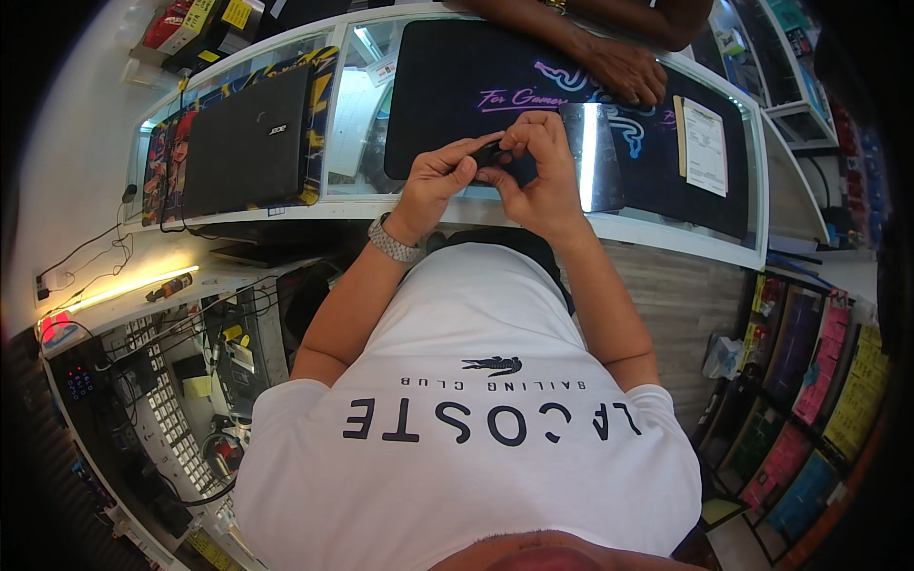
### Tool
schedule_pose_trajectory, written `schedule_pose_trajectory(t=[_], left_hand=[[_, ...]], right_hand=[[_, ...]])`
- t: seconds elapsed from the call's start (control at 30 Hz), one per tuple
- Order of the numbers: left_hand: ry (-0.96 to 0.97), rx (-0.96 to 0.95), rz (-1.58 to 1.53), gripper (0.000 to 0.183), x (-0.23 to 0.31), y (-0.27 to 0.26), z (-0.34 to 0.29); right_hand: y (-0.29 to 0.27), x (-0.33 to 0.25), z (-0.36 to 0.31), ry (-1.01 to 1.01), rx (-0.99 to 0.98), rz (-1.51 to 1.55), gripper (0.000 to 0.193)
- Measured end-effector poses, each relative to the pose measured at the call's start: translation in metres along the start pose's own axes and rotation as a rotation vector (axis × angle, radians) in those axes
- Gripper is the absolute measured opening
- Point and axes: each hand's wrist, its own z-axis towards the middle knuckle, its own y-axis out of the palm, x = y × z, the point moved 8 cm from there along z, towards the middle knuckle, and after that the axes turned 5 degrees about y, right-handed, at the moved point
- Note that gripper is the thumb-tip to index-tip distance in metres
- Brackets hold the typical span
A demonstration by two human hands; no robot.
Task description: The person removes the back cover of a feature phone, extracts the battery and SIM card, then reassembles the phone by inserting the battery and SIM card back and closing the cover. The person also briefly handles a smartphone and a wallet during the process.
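Observation:
My left hand (440, 179) and my right hand (538, 164) meet over the glass counter (666, 238), both pinching a small black object (490, 152) between the fingertips. A metal watch sits on my left wrist. Just right of my hands a shiny dark tablet-like slab (595, 157) lies on the black desk mat (457, 76). Another person's hand (624, 71) rests on the mat's far edge.
A closed black laptop (249, 141) lies on the counter's left part. A paper slip on a clipboard (705, 145) sits at the mat's right end. A cluttered workbench with a keyboard (171, 419) is lower left; shelves of colourful packages (809, 428) stand at right.

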Motion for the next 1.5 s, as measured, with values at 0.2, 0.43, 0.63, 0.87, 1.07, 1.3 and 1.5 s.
schedule_pose_trajectory(t=[0.2,0.43,0.63,0.87,1.07,1.3,1.5], left_hand=[[-0.179,0.134,-0.365,0.046,-0.012,-0.003,0.0],[-0.262,0.376,-0.468,0.047,-0.009,-0.019,0.001],[-0.213,0.358,-0.397,0.064,-0.016,-0.023,-0.004],[-0.193,0.313,-0.359,0.079,-0.016,-0.021,-0.006],[-0.196,0.327,-0.319,0.081,-0.017,-0.02,-0.007],[-0.138,0.274,-0.204,0.1,-0.01,-0.019,-0.006],[-0.155,0.296,-0.162,0.099,-0.009,-0.014,-0.004]], right_hand=[[0.0,0.004,0.001,0.015,0.022,-0.002,0.034],[0.004,0.004,-0.006,-0.071,0.026,0.0,0.013],[0.005,0.011,-0.009,0.017,0.005,0.032,0.018],[0.004,0.013,-0.01,0.061,-0.061,0.039,0.02],[0.003,0.015,-0.011,0.082,-0.065,0.063,0.018],[0.011,0.011,-0.017,0.109,-0.081,0.073,0.043],[0.019,0.017,-0.026,-0.016,-0.053,-0.039,0.046]])
